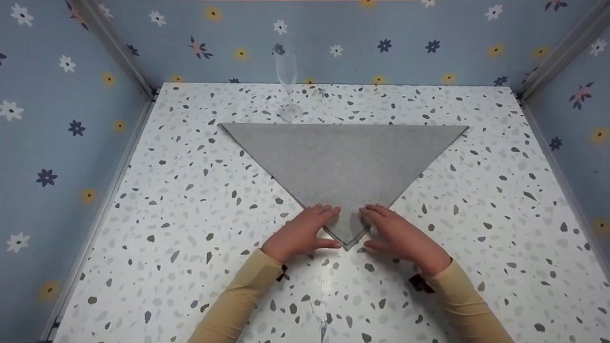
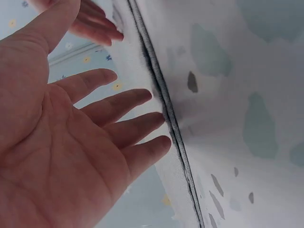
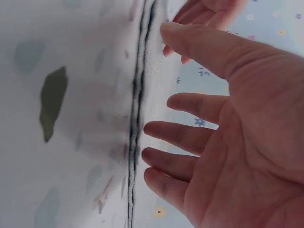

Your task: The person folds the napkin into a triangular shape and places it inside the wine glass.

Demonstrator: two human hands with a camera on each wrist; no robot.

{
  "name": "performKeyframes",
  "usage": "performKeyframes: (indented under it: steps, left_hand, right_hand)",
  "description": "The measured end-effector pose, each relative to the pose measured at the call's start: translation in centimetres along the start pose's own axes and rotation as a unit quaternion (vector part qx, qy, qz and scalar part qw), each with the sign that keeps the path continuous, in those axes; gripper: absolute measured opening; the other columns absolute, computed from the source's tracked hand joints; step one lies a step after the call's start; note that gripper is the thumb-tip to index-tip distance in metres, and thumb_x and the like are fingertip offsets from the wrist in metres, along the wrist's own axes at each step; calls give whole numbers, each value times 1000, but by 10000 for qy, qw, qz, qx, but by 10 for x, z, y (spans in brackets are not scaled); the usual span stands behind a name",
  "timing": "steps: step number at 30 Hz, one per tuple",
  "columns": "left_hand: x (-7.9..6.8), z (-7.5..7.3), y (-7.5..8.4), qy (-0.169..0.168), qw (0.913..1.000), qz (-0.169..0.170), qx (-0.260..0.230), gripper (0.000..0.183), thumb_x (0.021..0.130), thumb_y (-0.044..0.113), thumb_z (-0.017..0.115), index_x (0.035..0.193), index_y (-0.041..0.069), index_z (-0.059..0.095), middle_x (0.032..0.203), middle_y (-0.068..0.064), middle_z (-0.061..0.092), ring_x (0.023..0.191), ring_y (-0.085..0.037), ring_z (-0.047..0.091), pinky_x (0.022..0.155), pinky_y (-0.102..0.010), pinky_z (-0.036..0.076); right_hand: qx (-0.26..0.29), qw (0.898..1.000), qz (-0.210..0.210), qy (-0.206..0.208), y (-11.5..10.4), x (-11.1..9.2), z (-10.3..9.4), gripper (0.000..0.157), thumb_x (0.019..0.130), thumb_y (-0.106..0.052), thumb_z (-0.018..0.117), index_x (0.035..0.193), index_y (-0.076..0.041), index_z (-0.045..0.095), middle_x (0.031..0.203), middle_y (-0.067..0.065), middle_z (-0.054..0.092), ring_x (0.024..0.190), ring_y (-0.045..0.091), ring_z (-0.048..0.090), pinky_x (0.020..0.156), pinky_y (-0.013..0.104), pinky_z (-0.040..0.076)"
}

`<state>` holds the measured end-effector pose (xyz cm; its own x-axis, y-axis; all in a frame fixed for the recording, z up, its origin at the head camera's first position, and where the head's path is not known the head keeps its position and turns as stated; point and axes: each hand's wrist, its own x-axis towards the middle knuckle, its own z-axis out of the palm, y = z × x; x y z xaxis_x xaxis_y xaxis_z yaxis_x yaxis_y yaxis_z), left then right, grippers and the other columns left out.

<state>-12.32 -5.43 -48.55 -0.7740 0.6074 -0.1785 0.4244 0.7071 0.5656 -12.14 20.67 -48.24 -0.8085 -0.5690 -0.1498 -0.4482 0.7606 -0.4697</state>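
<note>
Tan sleeves (image 1: 238, 295) lead to the left hand (image 1: 302, 233) and right hand (image 1: 405, 237), equally close to the grey cloth (image 1: 343, 166), one each side of its near tip. Their fingers are wide and loose, pinching nothing. It lies ahead on the worktop (image 1: 476, 228), long side running left to right. Just past stands a clear glass (image 1: 287, 76), maybe in the way, then a blue wall (image 1: 324, 24).

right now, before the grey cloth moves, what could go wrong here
The clear glass stands just beyond the far edge of the grey cloth, so a sweep or lift might knock it over. The left grip and right grip flank the near corner, so an uneven push could skew the stacked layers.
</note>
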Motion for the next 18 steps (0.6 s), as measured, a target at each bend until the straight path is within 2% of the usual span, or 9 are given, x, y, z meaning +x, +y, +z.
performKeyframes:
  steps: [7, 18]
  left_hand:
    - [-7, -5, 0, 63, 9942, 185, -1054, 81, 84, 48, 70, 149, 15, 35, 150, -2, 36, 137, -18, 31, 111, -36, 27]
    - [-3, 4, 0, 139, 9810, 592, -1840, 80, 79, 38, 78, 145, 12, 41, 140, -7, 49, 128, -17, 43, 106, -31, 33]
  right_hand:
    - [498, 9984, -216, 144, -4, -8, -5, 71, 83, -25, 76, 143, -8, 43, 145, 12, 41, 131, 28, 40, 101, 45, 39]
    - [1284, 9883, -751, 338, -2, -10, -4, 66, 82, -21, 77, 140, -8, 47, 135, 7, 52, 121, 23, 50, 99, 44, 41]
